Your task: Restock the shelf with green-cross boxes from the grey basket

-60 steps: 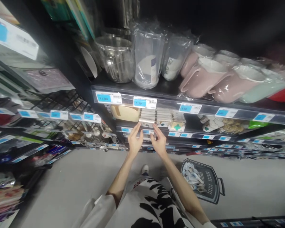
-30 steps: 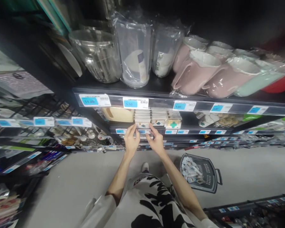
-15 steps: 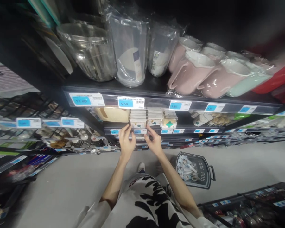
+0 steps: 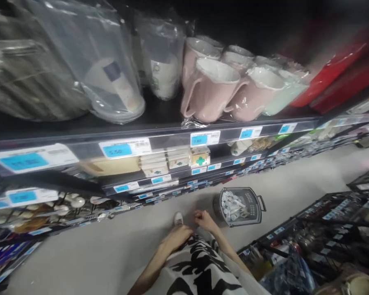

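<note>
At far left we see a wrapped steel container [image 4: 30, 82], blurred and cut off by the edge, and below it a price tag [image 4: 33, 159] whose print is too smeared for us to read. Lower down, utensils [image 4: 69, 203] hang in a jumble that we cannot sort out. Next stands a bagged clear pitcher [image 4: 95, 57], its top out of view, and on the shelf beneath, a pale yellow board [image 4: 113, 165] lies partly hidden under the upper shelf's edge. Just right of it we find stacked small packs [image 4: 153, 166], their backs hidden, then a box with a green clover [image 4: 200, 158].

Near us, the left hand [image 4: 178, 236] rests against the patterned shirt [image 4: 203, 264]; its fingertips are hidden, so we cannot tell whether it grips anything. Beyond it shows one shoe [image 4: 178, 217]. The right hand [image 4: 205, 220], close by but apart from the left, has loosely curled fingers; we cannot make out anything in it. Farther off are pink mugs [image 4: 213, 90], partly overlapping. The basket [image 4: 251, 202] sits on the floor just right of the right hand, its pale contents [image 4: 232, 206] hard to identify. At near right, a rack [image 4: 313, 225] runs out of view.
</note>
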`<action>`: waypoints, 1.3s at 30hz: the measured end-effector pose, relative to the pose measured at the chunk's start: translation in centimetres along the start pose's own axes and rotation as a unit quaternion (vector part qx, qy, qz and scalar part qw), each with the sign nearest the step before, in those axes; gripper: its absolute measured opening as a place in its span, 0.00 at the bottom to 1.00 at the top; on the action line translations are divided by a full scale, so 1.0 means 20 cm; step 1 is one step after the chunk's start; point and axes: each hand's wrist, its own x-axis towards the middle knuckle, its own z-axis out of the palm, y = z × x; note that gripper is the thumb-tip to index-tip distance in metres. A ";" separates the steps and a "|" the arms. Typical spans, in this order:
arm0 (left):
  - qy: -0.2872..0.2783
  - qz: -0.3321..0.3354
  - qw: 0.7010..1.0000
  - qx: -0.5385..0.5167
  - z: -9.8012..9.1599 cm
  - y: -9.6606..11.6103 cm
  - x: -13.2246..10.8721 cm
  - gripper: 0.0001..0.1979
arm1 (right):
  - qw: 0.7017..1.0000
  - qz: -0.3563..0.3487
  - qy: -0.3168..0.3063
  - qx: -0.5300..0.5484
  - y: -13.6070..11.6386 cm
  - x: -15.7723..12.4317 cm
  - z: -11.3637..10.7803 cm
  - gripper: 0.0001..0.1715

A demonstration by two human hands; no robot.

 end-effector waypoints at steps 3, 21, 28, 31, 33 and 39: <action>-0.031 0.030 0.998 0.051 0.00 0.04 0.07 0.17 | 0.998 0.052 -0.013 0.044 0.10 -0.10 0.07 0.22; -0.133 0.134 0.978 0.083 0.14 0.58 0.56 0.19 | 0.980 0.151 0.112 0.068 0.25 -0.32 -0.39 0.24; -0.201 0.124 0.969 0.076 0.39 0.84 0.60 0.17 | 0.971 0.220 0.050 0.076 0.51 -0.59 -0.58 0.19; -0.218 0.133 0.963 0.090 0.45 0.99 0.71 0.16 | 0.966 0.205 0.069 0.144 0.59 -0.64 -0.72 0.19; -0.215 0.153 0.959 0.103 0.46 1.06 0.79 0.16 | 0.950 0.191 0.103 0.225 0.62 -0.67 -0.81 0.19; -0.218 0.240 0.944 0.051 0.45 1.18 0.97 0.17 | 0.889 0.169 0.211 0.370 0.70 -0.80 -0.99 0.16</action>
